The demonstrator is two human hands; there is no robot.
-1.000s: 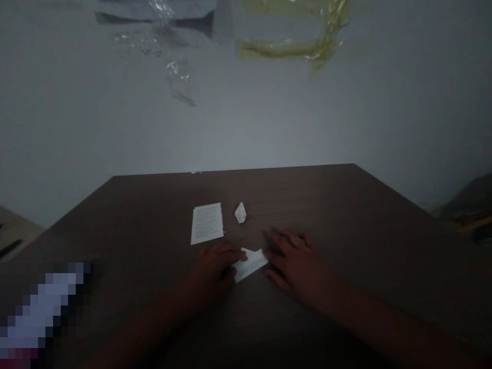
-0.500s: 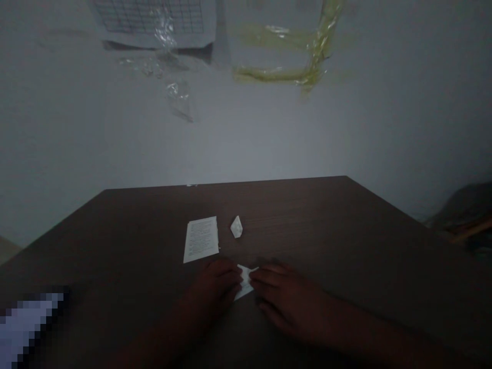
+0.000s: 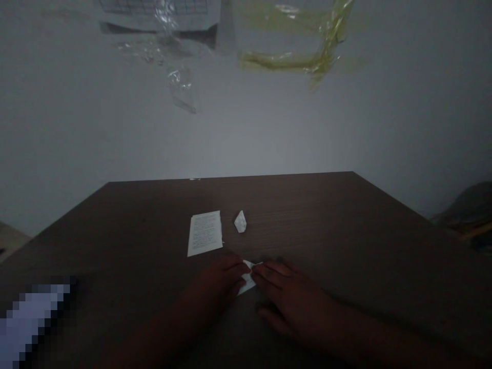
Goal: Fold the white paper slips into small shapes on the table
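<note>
My left hand (image 3: pixel 217 279) and my right hand (image 3: pixel 290 292) lie close together near the middle of the dark wood table (image 3: pixel 292 220). Their fingertips press from both sides on a folded strip of white paper (image 3: pixel 248 278), and much of it is hidden beneath them. Beyond my hands lies a flat printed sheet of paper (image 3: pixel 205 233). To its right sits a small folded white paper piece (image 3: pixel 240 222). Neither hand touches these two.
A pixelated pale object (image 3: pixel 34 320) lies at the lower left of the table. The table's far edge meets a grey wall (image 3: pixel 246 128) with clear plastic and yellowish tape on it. A dark object (image 3: pixel 471 210) is at the right, beyond the table.
My right hand has moved left, closer to my left hand. The white strip now shows less between them and looks more tightly folded. The two loose papers have not moved on the table.
</note>
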